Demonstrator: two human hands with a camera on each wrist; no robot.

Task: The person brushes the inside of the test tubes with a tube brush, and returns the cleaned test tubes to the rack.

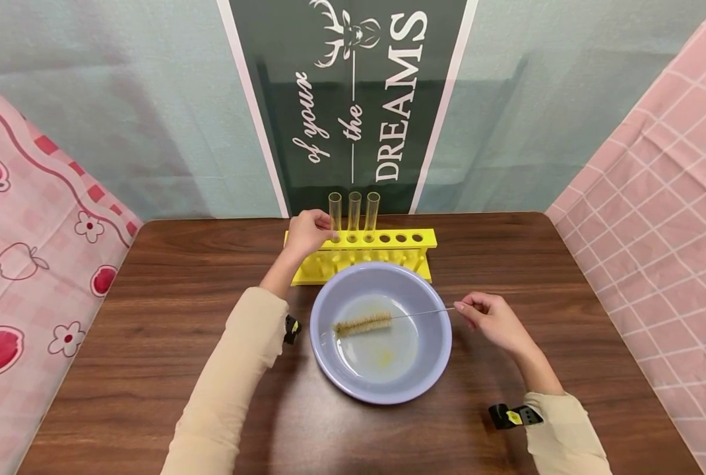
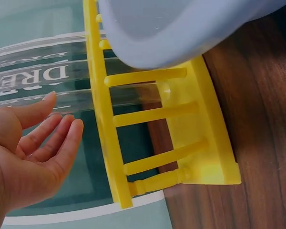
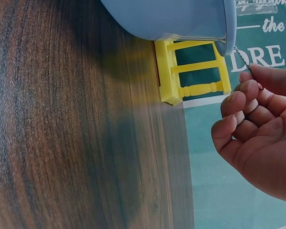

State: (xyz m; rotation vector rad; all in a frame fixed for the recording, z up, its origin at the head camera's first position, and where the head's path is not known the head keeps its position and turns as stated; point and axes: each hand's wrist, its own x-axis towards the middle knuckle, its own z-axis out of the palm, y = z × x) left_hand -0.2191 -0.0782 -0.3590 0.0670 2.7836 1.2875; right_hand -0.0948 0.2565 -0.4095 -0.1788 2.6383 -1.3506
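Observation:
My left hand [image 1: 308,232] is at the leftmost of three clear test tubes [image 1: 336,206], thumb and index finger pinching it just above the yellow rack [image 1: 409,239]. In the left wrist view the other fingers [image 2: 69,143] are loosely bent, and that tube reaches down through the rack. My right hand [image 1: 498,322] pinches the thin twisted wire end of a test tube brush [image 1: 365,324]. The bristled head lies over the pale blue basin [image 1: 322,359], which holds some liquid. In the right wrist view the wire handle [image 3: 243,58] passes between thumb and fingertips.
The basin stands directly in front of the rack and overlaps its base. Several rack holes to the right hold no tubes. Behind the wooden table [image 1: 181,369] hangs a printed backdrop [image 1: 353,99]; a pink cloth [image 1: 656,198] borders the right side.

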